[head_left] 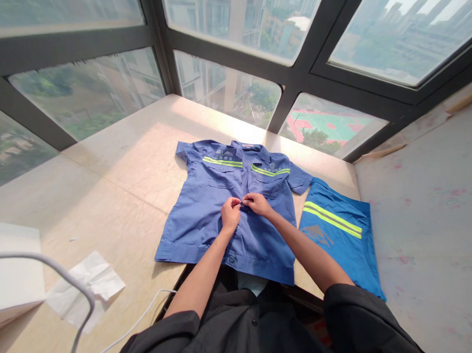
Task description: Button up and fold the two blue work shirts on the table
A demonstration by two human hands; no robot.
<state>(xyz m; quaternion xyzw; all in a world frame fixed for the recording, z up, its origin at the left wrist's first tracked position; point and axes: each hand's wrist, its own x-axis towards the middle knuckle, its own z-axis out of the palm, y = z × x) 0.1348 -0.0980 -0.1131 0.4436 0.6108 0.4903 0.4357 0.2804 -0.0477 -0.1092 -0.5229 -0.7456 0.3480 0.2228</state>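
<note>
A blue short-sleeved work shirt (206, 210) with yellow reflective stripes lies spread front side up, collar away from me and its hem over the near edge of the ledge. At the middle of its front placket, my left hand (231, 213) pinches the fabric edge. My right hand (257, 203) meets it there, thumb and fingers closed on the placket too. A small dark spot, perhaps a button, shows between the fingertips; the fingers mostly hide it. Lower on the placket, a button (232, 259) sits near the hem.
To the right lies a folded brighter blue garment (339, 234) with yellow stripes. On the left are a white tissue (93, 284), a white box (11, 265) and a grey-white cable (85, 292). Windows (230, 81) border the stone ledge (134, 156); a papered wall (431, 228) stands right.
</note>
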